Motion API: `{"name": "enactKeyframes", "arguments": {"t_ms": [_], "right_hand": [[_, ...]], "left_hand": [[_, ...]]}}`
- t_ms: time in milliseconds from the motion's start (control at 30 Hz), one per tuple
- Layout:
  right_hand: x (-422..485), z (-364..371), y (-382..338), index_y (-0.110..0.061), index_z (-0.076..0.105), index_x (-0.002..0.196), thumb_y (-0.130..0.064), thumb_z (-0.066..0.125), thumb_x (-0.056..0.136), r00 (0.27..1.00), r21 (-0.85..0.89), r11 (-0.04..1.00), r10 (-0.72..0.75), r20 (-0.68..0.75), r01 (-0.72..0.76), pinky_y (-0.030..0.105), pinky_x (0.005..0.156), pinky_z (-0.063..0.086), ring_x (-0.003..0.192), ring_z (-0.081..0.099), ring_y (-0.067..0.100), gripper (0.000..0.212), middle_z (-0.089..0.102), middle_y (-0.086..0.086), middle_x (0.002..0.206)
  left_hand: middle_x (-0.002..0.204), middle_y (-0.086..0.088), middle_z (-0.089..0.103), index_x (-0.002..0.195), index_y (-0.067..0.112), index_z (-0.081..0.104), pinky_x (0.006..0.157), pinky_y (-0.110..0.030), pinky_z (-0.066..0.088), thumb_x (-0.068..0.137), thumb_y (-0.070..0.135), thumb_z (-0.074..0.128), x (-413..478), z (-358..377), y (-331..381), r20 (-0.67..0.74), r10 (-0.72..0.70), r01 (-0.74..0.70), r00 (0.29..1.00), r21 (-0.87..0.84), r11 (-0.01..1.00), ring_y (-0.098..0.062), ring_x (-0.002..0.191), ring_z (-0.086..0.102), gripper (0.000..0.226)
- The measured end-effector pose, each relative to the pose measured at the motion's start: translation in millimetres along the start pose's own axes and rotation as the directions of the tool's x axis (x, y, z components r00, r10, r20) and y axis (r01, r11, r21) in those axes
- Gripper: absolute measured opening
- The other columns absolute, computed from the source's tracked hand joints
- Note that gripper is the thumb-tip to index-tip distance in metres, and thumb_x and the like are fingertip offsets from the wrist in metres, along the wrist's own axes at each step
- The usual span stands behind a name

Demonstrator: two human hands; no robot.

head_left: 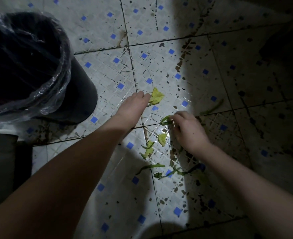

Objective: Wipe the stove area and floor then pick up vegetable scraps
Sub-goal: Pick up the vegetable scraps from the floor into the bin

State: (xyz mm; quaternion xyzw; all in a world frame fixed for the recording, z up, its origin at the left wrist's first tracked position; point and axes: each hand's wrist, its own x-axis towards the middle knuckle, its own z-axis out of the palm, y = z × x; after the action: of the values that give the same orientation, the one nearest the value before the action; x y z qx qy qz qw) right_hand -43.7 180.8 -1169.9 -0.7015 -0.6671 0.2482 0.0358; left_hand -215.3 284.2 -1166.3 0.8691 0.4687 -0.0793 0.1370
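Vegetable scraps (148, 150) lay strewn on the tiled floor (108, 75) between your hands | your left hand (133, 107) reached the pale leaf (157, 97), fingers (143, 97) at its left edge, grasp impossible to tell | your right hand (188, 130) pinched the curved green strip (165, 120) just to its left | lined bin (77, 94) stood left, nearer your left hand.

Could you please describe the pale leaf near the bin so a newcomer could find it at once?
Start at the black bin on the tiled floor; to its right, the left hand reaches a leaf. It is the broadest, yellowest scrap; the others are smaller bits or thin green stems.
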Motion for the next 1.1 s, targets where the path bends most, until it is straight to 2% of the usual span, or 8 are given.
{"name": "enactKeyframes", "arguments": {"t_ms": [100,167,267,400,500,700,900,1100], "right_hand": [[7,8,-2,-0.030,0.027,0.145,-0.017,0.049,0.094,0.987,-0.070,0.998,0.015,0.160,-0.004,0.056,0.115,0.018,0.144,0.011,0.032,0.057,0.012,0.005,0.157],[9,11,-1,-0.031,0.023,0.146,-0.019,0.046,0.097,0.982,-0.076,0.997,0.025,0.185,-0.011,0.057,0.114,0.013,0.145,0.004,0.033,0.056,0.006,0.006,0.158],[7,9,1,-0.023,0.040,0.140,-0.018,0.050,0.095,0.995,-0.087,0.995,-0.043,0.093,0.051,0.047,0.111,0.026,0.137,0.026,0.034,0.046,0.030,0.010,0.149],[3,7,-4,-0.017,0.060,0.120,-0.012,0.056,0.090,0.993,-0.120,0.986,-0.113,0.031,0.116,0.037,0.091,0.042,0.109,0.048,0.025,0.031,0.054,0.006,0.121],[2,8,-7,-0.018,0.059,0.114,-0.004,0.055,0.088,0.989,-0.164,0.975,-0.140,0.053,0.147,0.032,0.085,0.041,0.100,0.049,0.022,0.030,0.056,0.003,0.110],[-4,7,-13,-0.015,0.053,0.107,0.006,0.049,0.082,0.992,-0.149,0.981,-0.124,0.028,0.126,0.033,0.089,0.032,0.099,0.049,0.024,0.033,0.056,0.004,0.104],[-12,16,-27,-0.015,0.054,0.116,-0.024,0.051,0.093,0.986,-0.069,0.990,-0.118,0.120,0.127,0.036,0.083,0.044,0.107,0.049,0.026,0.025,0.053,0.006,0.113],[-17,20,-34,-0.011,0.051,0.119,-0.022,0.055,0.091,0.970,-0.009,0.990,-0.133,0.206,0.137,0.037,0.081,0.048,0.105,0.049,0.028,0.031,0.047,0.009,0.115]], "left_hand": [[0.115,-0.016,0.048,0.121,0.005,0.043,0.083,-0.038,0.043,0.081,-0.015,0.049,1,1,0,0.007,0.002,-0.002,1.000,-0.009,1.000,-0.032,0.104,0.048,0.045],[0.115,-0.017,0.047,0.120,0.004,0.044,0.084,-0.039,0.044,0.081,-0.015,0.048,1,3,1,0.006,0.003,-0.003,1.000,-0.021,1.000,-0.032,0.104,0.048,0.043],[0.114,-0.017,0.048,0.119,0.003,0.044,0.084,-0.038,0.045,0.081,-0.016,0.049,1,4,2,-0.007,-0.005,0.005,1.000,-0.044,0.999,-0.031,0.103,0.048,0.044],[0.115,-0.017,0.046,0.119,0.002,0.043,0.084,-0.037,0.044,0.077,-0.020,0.049,0,4,5,-0.016,-0.026,0.025,1.000,-0.051,0.998,-0.031,0.104,0.048,0.048],[0.118,-0.018,0.044,0.119,0.001,0.045,0.086,-0.037,0.044,0.077,-0.021,0.049,0,4,5,-0.001,-0.039,0.039,0.999,-0.025,0.999,-0.032,0.106,0.047,0.048],[0.118,-0.019,0.045,0.115,0.000,0.045,0.087,-0.037,0.043,0.077,-0.021,0.046,-1,4,7,0.003,-0.048,0.048,0.999,0.005,0.999,-0.032,0.107,0.046,0.043],[0.119,-0.018,0.045,0.115,0.001,0.044,0.087,-0.036,0.040,0.081,-0.017,0.043,-10,3,9,-0.027,-0.053,0.054,0.998,0.052,0.997,-0.031,0.106,0.047,0.038],[0.116,-0.016,0.045,0.113,0.003,0.044,0.082,-0.036,0.046,0.082,-0.018,0.047,-25,-2,9,-0.060,-0.075,0.073,0.995,-0.026,0.997,-0.028,0.097,0.051,0.038]]}}
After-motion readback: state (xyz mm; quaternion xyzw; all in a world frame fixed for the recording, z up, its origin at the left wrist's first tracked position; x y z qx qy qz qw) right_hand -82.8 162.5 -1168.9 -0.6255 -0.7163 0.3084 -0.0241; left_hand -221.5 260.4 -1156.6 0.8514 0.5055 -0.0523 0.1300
